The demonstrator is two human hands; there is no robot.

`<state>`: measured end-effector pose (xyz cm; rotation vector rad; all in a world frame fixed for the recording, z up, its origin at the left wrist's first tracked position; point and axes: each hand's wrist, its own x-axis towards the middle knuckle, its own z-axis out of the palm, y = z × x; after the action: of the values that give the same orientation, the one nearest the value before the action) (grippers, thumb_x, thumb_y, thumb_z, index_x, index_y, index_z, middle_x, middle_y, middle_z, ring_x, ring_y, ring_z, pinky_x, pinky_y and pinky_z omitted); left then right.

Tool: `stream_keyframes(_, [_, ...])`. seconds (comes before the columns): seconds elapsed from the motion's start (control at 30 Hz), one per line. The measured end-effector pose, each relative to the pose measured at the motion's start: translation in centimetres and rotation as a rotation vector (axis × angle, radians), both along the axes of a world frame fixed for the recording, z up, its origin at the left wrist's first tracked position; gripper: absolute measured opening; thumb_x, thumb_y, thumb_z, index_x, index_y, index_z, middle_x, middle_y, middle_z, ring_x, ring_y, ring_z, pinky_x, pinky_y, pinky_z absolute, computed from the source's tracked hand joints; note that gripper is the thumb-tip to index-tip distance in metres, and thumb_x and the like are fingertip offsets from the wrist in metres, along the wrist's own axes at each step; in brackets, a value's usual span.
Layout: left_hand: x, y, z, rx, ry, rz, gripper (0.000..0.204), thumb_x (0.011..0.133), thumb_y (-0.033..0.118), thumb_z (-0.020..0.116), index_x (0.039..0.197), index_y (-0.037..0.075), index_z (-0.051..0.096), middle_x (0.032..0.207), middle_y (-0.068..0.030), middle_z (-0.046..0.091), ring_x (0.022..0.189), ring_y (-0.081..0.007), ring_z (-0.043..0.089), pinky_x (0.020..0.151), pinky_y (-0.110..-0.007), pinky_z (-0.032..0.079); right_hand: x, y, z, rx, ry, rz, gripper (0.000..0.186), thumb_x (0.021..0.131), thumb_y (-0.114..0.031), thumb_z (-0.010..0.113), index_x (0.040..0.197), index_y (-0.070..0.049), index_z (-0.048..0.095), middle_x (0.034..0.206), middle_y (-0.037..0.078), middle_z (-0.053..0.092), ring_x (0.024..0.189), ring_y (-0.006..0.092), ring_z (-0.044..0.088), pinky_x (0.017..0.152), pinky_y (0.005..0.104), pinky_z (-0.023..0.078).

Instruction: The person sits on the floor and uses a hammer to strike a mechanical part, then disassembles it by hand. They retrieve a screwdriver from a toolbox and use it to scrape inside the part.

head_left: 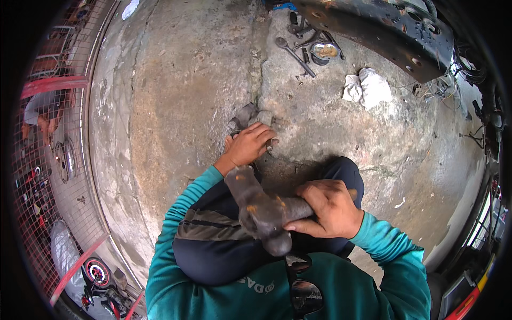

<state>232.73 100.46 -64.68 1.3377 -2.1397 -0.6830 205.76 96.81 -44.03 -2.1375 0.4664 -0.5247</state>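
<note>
My right hand (333, 209) grips a heavy ball-peen hammer (255, 205) by its handle, close to the head. The hammer's dark, worn head hangs above my lap, with orange marks on it. Farther ahead, my left hand (248, 145) is closed low over the concrete, its fingers curled around a small metal rod or pin (271, 144) whose end shows by the fingertips. Just beyond that hand, a dark metal part (244, 116) lies on the floor, touching or nearly touching the fingers. The palm hides most of what the left hand holds.
Wrenches, a ratchet (295, 57) and a small open tin (324, 52) lie at the far right. White rags (369, 88) are near a drilled steel beam (384, 34). Along the left runs a red wire fence (56, 85); a person (45, 113) crouches behind it.
</note>
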Motion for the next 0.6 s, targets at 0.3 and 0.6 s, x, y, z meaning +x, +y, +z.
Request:
stream_keyframes(0.3, [0.0, -0.4, 0.1, -0.074, -0.112, -0.029, 0.046, 0.073, 0.005, 0.076, 0.119, 0.001, 0.069, 0.122, -0.0098, 0.067, 0.116, -0.0324, 0.063, 0.101, -0.042, 0.053, -1.9, -2.8, -5.4, 0.034, 0.485, -0.161, 0.053, 0.094, -0.051, 0.076, 0.095, 0.001, 0.063, 0.065, 0.023, 0.062, 0.068, 0.0458, 0.068, 0.062, 0.0513, 0.053])
stream_keyframes(0.6, [0.4, 1.4, -0.7, -0.045, -0.028, 0.014, 0.056, 0.075, -0.001, 0.074, 0.13, 0.006, 0.066, 0.128, -0.0116, 0.064, 0.119, -0.0337, 0.062, 0.103, -0.044, 0.052, -2.3, 0.1, 0.9, 0.165, 0.192, 0.039, 0.056, 0.085, -0.05, 0.084, 0.107, -0.001, 0.068, 0.092, 0.019, 0.071, 0.079, 0.0394, 0.072, 0.07, 0.0457, 0.058])
